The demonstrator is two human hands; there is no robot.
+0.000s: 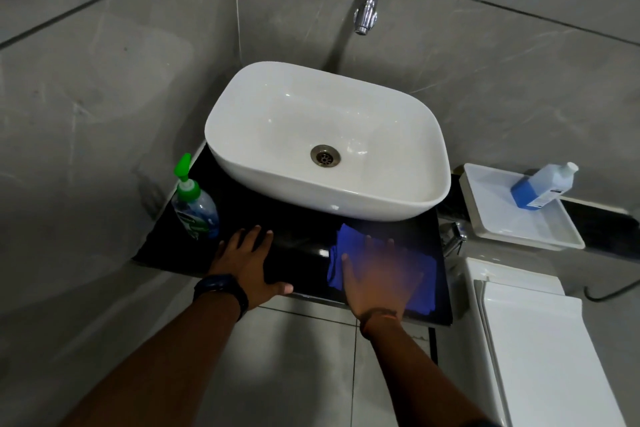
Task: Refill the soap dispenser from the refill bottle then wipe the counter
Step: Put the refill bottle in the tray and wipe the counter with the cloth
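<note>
Soap dispenser (pixel 195 208): clear bottle with a green pump head and a green-and-blue label, standing upright at the left end of the glossy black counter (pixel 304 236), just beside the white basin (pixel 325 139). Refill bottle (pixel 542 185): translucent, white cap on, blue liquid settled at its lower end, lying tilted in a white tray (pixel 519 229) to the right of the basin, well apart from the dispenser. Blue cloth (pixel 346 239): rumpled, spread flat on the counter's front right part, in front of the basin.

Left hand (pixel 247 267) flat, fingers spread, on the counter (pixel 298 240) front edge, right hand (pixel 377 276) flat, blurred, nearer its right end, forearms outstretched
</note>
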